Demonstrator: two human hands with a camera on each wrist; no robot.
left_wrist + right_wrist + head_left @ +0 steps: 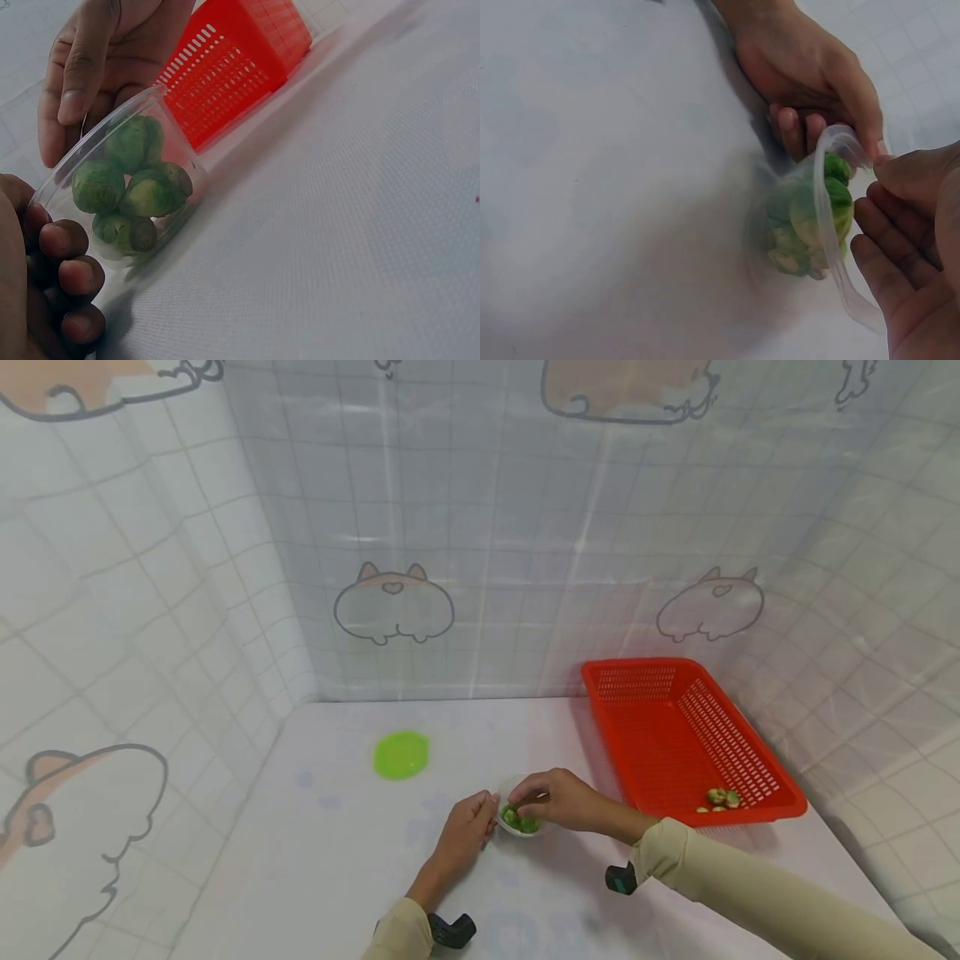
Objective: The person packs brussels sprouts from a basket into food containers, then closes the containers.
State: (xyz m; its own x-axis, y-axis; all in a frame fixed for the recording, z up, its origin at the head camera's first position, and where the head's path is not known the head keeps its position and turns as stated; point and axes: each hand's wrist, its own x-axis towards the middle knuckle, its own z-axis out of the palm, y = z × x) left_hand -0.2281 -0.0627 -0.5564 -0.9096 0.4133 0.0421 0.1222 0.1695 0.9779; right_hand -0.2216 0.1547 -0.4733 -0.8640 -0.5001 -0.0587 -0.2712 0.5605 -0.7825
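A clear round plastic tub (pixel 517 832) stands on the table, holding several green Brussels sprouts (pixel 142 184). My left hand (pixel 467 827) grips its rim at the left side, the thumb over the edge and the other fingers curled against the outer wall (pixel 761 217). Over the tub's mouth hangs my right hand (pixel 564 800), coming in from the right. Its fingers (pixel 889 259) are loosely extended at the rim, and nothing shows between them in the right wrist view. The sprouts show through the wall in both wrist views.
A red perforated basket (pixel 637 739) stands at the back right, with a few more Brussels sprouts (pixel 718 796) in its near corner. A bright green lid-like disc (pixel 401 755) lies on the white table (pixel 315 860) behind and left of the tub. Patterned curtains (pixel 487 527) enclose the back and sides.
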